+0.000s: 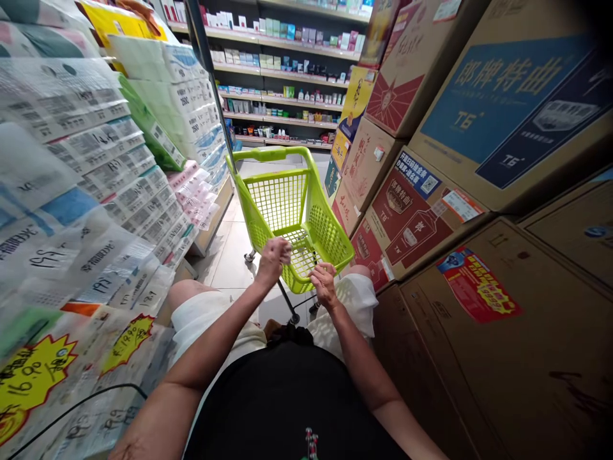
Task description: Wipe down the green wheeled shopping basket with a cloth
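A lime-green shopping cart (330,230) with a latticed plastic basket stands on the floor before my knees. No goods show inside the basket. My left hand (274,260) is raised over its near left edge, the fingers curled into a fist. My right hand (325,285) is in front of the near rim, its fingers bent and drawn together. Whether either hand touches the rim or pinches something small, I cannot make out.
Wrapped paper packs (86,153) with handwritten prices are piled high on the left. Stacked cardboard cartons (460,306) crowd the right side. Shelves (287,70) of small boxes and bottles span the back. A dark upright pole (209,70) rises beside the cart's left side.
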Demonstrator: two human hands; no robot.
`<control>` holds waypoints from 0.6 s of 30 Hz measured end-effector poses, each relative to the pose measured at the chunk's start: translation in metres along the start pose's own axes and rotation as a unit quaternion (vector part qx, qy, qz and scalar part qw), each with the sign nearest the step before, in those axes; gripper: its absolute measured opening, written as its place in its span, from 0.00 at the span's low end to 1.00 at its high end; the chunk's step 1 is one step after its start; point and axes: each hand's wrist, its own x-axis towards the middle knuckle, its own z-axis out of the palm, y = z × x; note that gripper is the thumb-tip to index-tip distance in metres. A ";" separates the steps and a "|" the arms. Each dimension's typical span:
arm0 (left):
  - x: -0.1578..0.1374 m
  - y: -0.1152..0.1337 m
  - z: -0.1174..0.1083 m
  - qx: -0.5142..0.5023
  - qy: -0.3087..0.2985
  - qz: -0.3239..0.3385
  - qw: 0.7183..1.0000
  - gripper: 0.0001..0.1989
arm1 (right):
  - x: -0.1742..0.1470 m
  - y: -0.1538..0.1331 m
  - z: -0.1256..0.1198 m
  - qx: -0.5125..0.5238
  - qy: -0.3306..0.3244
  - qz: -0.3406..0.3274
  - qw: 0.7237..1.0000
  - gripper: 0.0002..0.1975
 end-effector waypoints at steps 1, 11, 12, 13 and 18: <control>0.000 0.002 0.002 -0.002 -0.033 0.033 0.999 0.22 | 0.001 0.005 -0.007 0.015 0.002 -0.004 1.000 0.20; 0.017 -0.016 -0.003 0.028 -0.029 0.065 0.997 0.19 | 0.019 -0.012 -0.031 -0.048 -0.005 0.007 0.999 0.23; 0.018 -0.017 -0.003 0.034 -0.036 0.071 0.996 0.18 | 0.021 -0.020 -0.025 -0.066 0.002 0.004 0.998 0.22; 0.021 -0.019 -0.003 0.046 -0.019 0.058 0.997 0.17 | 0.023 -0.026 -0.019 -0.083 0.011 0.006 0.996 0.21; 0.041 -0.028 -0.011 0.052 -0.011 0.052 0.997 0.16 | 0.030 -0.035 0.003 -0.136 0.040 0.018 0.990 0.19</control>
